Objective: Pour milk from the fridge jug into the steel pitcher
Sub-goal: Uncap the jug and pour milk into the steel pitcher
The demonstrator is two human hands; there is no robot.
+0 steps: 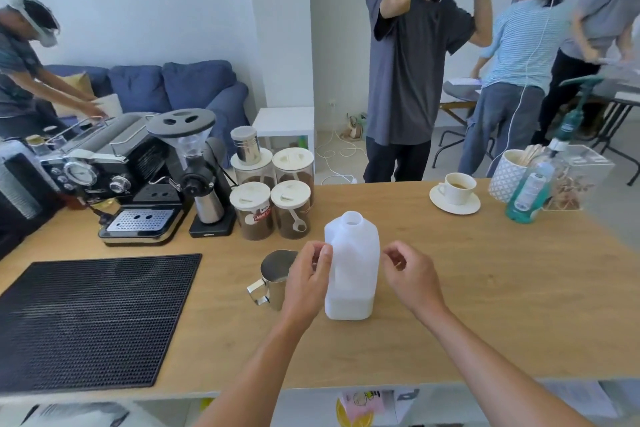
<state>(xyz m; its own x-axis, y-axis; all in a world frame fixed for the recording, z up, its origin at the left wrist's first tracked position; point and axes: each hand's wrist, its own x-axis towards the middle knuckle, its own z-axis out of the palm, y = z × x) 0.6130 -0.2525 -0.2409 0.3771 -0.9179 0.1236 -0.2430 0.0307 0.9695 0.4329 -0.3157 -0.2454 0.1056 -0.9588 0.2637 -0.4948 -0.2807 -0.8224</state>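
A white plastic milk jug (pixel 353 263) stands upright on the wooden counter, uncapped, with a shallow band of milk at its bottom. Left of it, almost touching, stands the steel pitcher (pixel 273 270), handle toward the near left and partly hidden by my left hand. My left hand (pixel 306 282) hovers at the jug's left side by its handle, fingers curled, thumb and fingertips near the plastic; whether it touches is unclear. My right hand (pixel 410 276) is a little right of the jug, fingers loosely curled and apart from it, holding nothing.
A black rubber mat (pixel 86 319) covers the near left of the counter (pixel 485 305). Behind it stand an espresso machine (pixel 114 177), a grinder (pixel 201 173) and several lidded jars (pixel 273 198). A cup on a saucer (pixel 455 192) and a green pump bottle (pixel 533 184) sit far right. People move behind.
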